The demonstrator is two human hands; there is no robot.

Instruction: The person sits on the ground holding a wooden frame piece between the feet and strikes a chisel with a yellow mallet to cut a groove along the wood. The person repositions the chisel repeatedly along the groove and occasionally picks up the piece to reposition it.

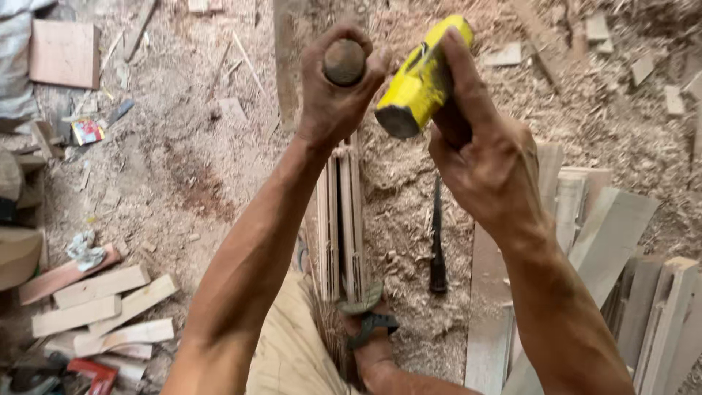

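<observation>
A round wooden chisel handle is gripped upright in the closed left hand, its butt end exposed for striking; the yellow-headed hammer is clamped in the right hand just beside it — face angled toward the butt; the slatted wooden workpiece is steadied below by a sandalled foot amid sawdust.
</observation>
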